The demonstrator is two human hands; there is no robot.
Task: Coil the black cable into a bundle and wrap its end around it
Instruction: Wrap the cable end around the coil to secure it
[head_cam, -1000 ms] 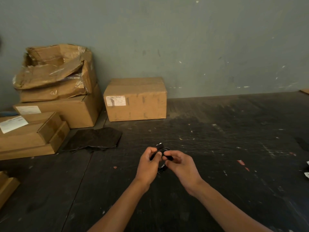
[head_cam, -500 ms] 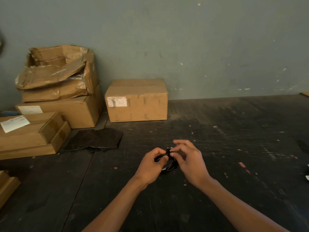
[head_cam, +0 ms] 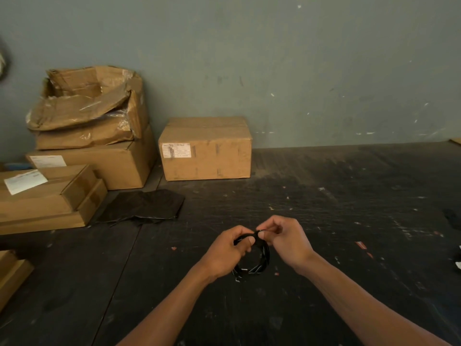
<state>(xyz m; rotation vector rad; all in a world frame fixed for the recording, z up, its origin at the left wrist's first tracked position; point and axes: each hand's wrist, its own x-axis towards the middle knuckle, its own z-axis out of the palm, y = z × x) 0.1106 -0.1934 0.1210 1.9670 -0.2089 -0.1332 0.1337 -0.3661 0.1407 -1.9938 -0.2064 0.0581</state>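
Since the earlier frame, my right hand (head_cam: 287,242) has dropped lower, pinching the black cable (head_cam: 259,258) end at the coil's top. My left hand (head_cam: 228,250) clamps the loops beside it; the rest hangs below. Light, springy cable: hold where strands cross, or loops spread

1. Sealed cardboard box (head_cam: 205,149) with a label, against the grey-green wall (head_cam: 274,58).
2. Crushed, stacked cartons (head_cam: 89,126), left.
3. Black sheet (head_cam: 142,206) lying flat on the dark, scuffed floor (head_cam: 349,196).
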